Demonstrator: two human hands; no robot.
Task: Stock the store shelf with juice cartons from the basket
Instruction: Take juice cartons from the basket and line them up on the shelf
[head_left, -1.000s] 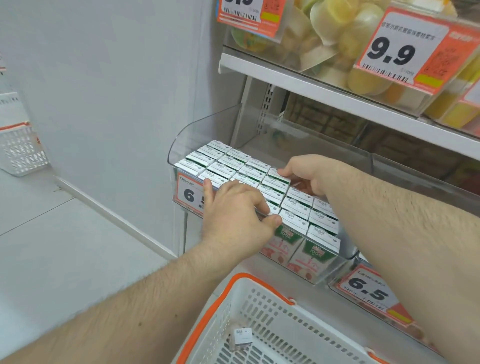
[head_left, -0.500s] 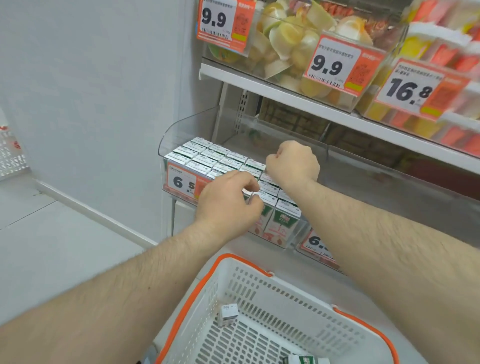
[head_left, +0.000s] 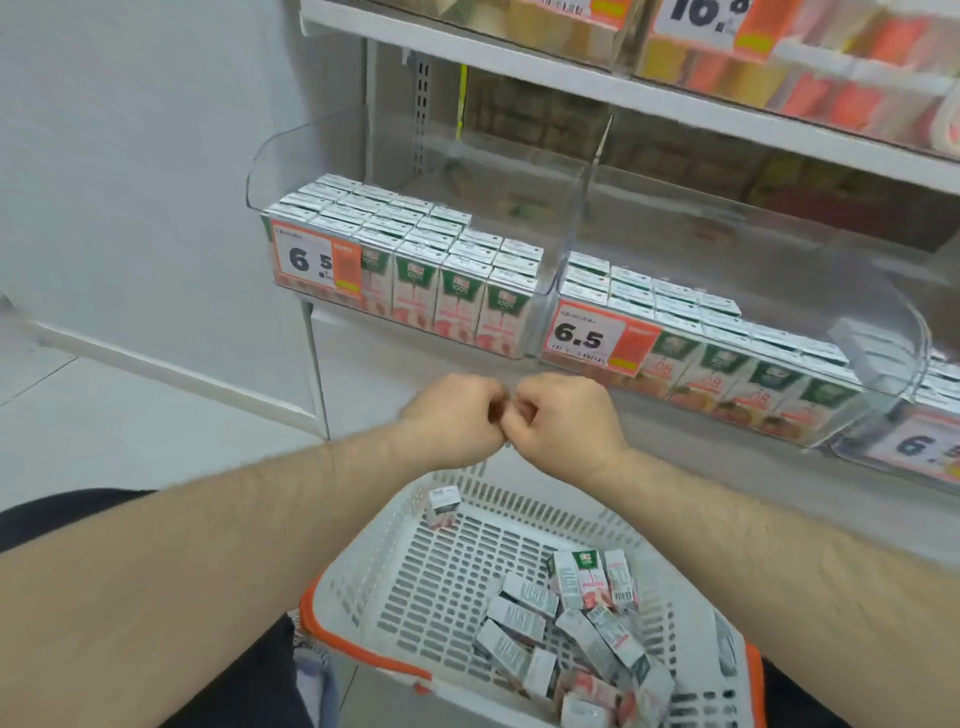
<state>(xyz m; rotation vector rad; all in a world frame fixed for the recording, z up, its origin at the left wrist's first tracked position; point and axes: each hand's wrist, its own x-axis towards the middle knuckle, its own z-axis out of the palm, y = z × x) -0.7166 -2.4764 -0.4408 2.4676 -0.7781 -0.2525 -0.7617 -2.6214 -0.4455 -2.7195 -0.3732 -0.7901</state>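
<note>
your left hand (head_left: 457, 418) and right hand (head_left: 563, 415) have withdrawn from the shelf bin (head_left: 415, 166), where they were on the carton tops a second ago. both now hover above the basket (head_left: 395, 561), knuckles touching, fingers curled into fists that hold nothing visible. the shelved cartons (head_left: 415, 249) stand in packed rows behind the price tag (head_left: 317, 260). a loose pile of cartons (head_left: 576, 623) lies in the basket's right half, with one carton (head_left: 442, 506) upright at its far wall.
</note>
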